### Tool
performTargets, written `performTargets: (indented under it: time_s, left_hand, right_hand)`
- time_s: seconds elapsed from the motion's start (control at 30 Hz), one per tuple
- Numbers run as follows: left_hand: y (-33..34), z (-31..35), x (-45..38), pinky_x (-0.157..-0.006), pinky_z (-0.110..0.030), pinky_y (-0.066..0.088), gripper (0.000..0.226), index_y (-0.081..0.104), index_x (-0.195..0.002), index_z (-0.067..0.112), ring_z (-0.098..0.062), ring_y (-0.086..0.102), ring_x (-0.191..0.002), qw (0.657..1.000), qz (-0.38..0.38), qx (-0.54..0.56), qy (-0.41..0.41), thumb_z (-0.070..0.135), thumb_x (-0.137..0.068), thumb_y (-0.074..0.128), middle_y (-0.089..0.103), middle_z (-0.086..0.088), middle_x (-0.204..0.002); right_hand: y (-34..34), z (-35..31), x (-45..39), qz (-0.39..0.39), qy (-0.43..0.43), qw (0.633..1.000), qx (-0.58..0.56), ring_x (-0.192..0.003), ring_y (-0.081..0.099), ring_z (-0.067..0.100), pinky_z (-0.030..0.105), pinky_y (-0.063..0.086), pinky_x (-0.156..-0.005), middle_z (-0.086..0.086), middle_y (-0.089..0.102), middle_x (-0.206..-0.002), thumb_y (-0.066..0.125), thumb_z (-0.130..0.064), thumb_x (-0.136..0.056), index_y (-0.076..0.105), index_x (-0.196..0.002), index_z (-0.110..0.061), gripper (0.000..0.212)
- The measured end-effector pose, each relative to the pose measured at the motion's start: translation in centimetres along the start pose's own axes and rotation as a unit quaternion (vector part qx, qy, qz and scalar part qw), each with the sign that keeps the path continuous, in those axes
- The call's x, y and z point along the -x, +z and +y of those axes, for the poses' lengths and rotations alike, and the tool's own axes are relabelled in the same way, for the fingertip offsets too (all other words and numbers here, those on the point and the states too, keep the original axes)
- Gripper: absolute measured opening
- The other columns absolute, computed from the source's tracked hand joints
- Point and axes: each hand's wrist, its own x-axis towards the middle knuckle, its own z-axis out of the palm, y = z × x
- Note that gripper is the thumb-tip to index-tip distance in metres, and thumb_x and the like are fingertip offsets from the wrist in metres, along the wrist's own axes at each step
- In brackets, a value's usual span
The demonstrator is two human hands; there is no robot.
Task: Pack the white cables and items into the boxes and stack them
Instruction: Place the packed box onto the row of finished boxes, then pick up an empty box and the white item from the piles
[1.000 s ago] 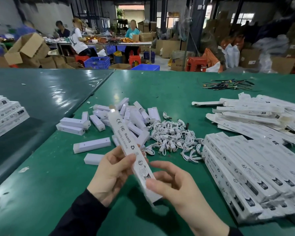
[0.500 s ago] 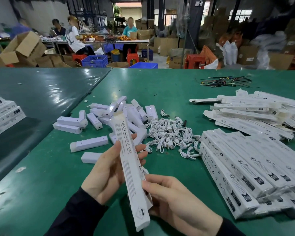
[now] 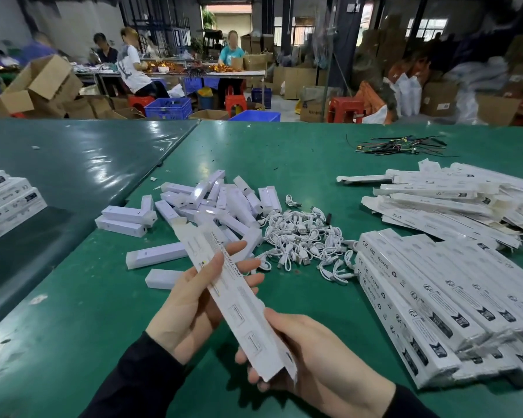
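The left hand [image 3: 191, 309] held the long white carton [image 3: 239, 300] about mid-length, thumb laid across its printed face and fingers curled behind it. The right hand [image 3: 311, 357] cupped the near end from below, fingers wrapped under the bottom corner. The carton ran tilted from the near end up and away over the green table [image 3: 284, 158], its far flap apparently open, though blur made that uncertain.

It looked like thin card: light, easily dented, and likely to bow if pinched at one end only. A hold at the middle with support under an end, as here, seemed the safest way to keep it square.

Beyond the hands lay a heap of short white lamp units [image 3: 212, 203], rigid and smooth, probably best picked up across their narrow sides. Just beside them sat a tangle of white cables [image 3: 302, 242], soft and prone to snagging together. To the right, packed cartons [image 3: 429, 294] lay in rows, with flat unfilled sleeves [image 3: 441, 197] farther off.
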Motion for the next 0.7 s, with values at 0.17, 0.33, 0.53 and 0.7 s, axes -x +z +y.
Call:
performTargets:
  time_s: [0.17, 0.33, 0.53, 0.7]
  left_hand:
    - [0.13, -0.14, 0.27, -0.077, -0.036, 0.058, 0.081, 0.074, -0.110, 0.012, -0.031, 0.070, -0.100, 0.997, -0.075, 0.010, -0.001, 0.050, -0.041, 0.095, 0.071, -0.018, -0.110]
    - [0.14, -0.36, 0.14, -0.052, -0.027, 0.056, 0.070, 0.080, -0.082, 0.015, -0.022, 0.072, -0.066, 0.999, 0.018, -0.035, 0.027, 0.051, -0.024, 0.097, 0.069, -0.005, -0.065]
    - [0.40, -0.39, 0.07, -0.056, -0.027, 0.057, 0.072, 0.079, -0.089, 0.015, -0.021, 0.071, -0.066, 0.997, 0.026, -0.074, 0.022, 0.064, -0.038, 0.089, 0.072, -0.008, -0.075]
    - [0.16, -0.04, 0.17, -0.068, -0.036, 0.060, 0.048, 0.065, -0.124, 0.009, -0.030, 0.069, -0.103, 0.998, -0.029, 0.054, 0.022, 0.038, -0.088, 0.052, 0.066, -0.022, -0.121]
  right_hand:
    - [0.37, 0.11, -0.04, -0.013, 0.014, 0.999, -0.042, -0.050, 0.053, 0.020, 0.027, 0.045, -0.051, 0.016, 0.063, -0.069, 0.038, -0.027, -0.103, 0.067, -0.098, 0.001, 0.041]
    - [0.48, 0.23, -0.15, -0.022, 0.001, 0.999, 0.035, -0.056, 0.058, 0.017, 0.024, 0.047, -0.055, 0.011, 0.069, -0.077, 0.034, -0.040, -0.103, 0.063, -0.115, 0.003, 0.054]
    - [0.46, 0.45, -0.09, -0.049, -0.031, 0.995, 0.078, -0.057, 0.061, 0.013, 0.022, 0.049, -0.057, 0.006, 0.070, -0.081, 0.046, -0.045, -0.094, 0.058, -0.118, -0.001, 0.051]
    - [0.02, 0.33, -0.03, -0.057, -0.013, 0.998, 0.007, -0.054, 0.056, 0.015, 0.025, 0.048, -0.055, 0.006, 0.066, -0.073, 0.042, -0.049, -0.093, 0.063, -0.113, -0.004, 0.053]
